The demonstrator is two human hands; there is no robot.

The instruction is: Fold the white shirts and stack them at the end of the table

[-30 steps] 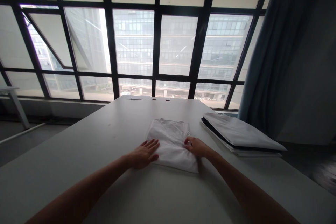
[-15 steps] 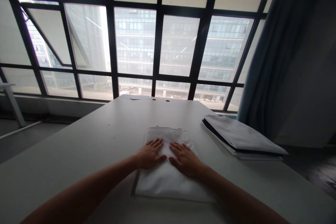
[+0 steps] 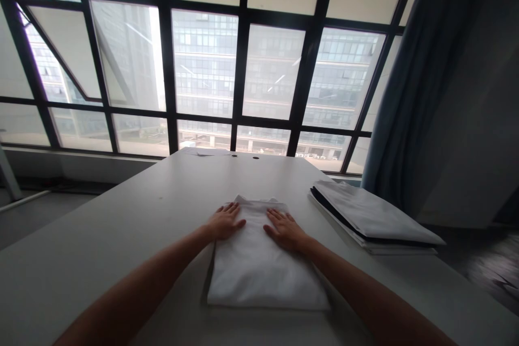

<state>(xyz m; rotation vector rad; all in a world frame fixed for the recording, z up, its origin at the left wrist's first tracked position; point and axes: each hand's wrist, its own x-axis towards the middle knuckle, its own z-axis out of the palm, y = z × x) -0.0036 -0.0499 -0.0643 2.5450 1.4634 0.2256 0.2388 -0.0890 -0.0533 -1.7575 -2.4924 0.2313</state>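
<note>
A folded white garment (image 3: pixel 259 265) lies flat on the white table (image 3: pixel 121 238) in front of me. My left hand (image 3: pixel 224 221) rests palm down on its far left part, fingers stretched out. My right hand (image 3: pixel 284 229) lies flat on its far right part, fingers also spread. Both hands press on the cloth and hold nothing.
A stack of folded white and dark fabric (image 3: pixel 373 216) sits at the table's right side. A large gridded window (image 3: pixel 239 65) stands behind the table, with a dark curtain (image 3: pixel 409 97) to its right. Small dark specks lie near the table's far edge.
The garment has been folded toward me into a longer, flat rectangle. My hands came together on it, then slid apart toward its far end.
</note>
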